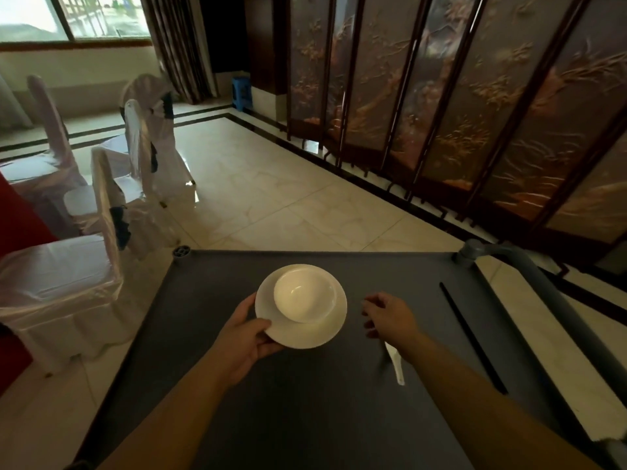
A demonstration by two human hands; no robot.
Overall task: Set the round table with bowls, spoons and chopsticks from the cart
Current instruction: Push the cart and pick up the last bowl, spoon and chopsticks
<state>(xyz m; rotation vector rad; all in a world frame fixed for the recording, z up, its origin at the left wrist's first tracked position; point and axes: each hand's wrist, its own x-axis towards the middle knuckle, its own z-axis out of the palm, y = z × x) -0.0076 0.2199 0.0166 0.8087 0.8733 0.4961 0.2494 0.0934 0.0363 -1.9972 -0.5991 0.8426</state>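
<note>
A white bowl point(304, 295) sits on a white plate point(305, 334) above the dark grey cart top point(271, 401). My left hand point(249, 337) grips the plate's near left rim, thumb on top. My right hand point(388, 317) hovers just right of the plate with its fingers loosely curled and nothing in it. A white spoon point(396, 364) lies on the cart under my right wrist, partly hidden. A pair of black chopsticks point(471, 337) lies further right on the cart, pointing away from me.
The cart's grey handle point(529, 276) runs along its right side. White-covered chairs point(68, 266) stand to the left beside a red tablecloth edge point(17, 215). A dark folding screen point(475, 113) lines the right wall, with tiled floor point(271, 191) ahead.
</note>
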